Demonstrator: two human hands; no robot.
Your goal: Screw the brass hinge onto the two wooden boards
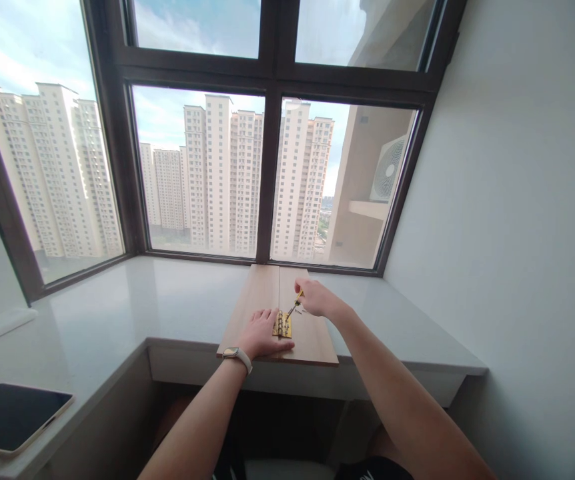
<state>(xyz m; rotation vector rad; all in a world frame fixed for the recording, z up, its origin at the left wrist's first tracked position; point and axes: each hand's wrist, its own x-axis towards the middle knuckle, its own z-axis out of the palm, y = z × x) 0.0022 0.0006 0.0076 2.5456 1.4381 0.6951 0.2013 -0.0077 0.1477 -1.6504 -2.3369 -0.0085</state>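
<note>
Worktop [182,293] below window [266,180]: wooden boards [259,290] bear a golden hinge [286,327], left hand [261,335], thumb and fingers apart, at its eight o'clock, right hand [316,297], clamped on a screwdriver [297,302], at two o'clock.

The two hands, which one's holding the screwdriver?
The right hand, gripping the screwdriver with its tip at the gold-coloured hinge; the left hand, with a band on its wrist, is spread on the wooden boards.
</note>
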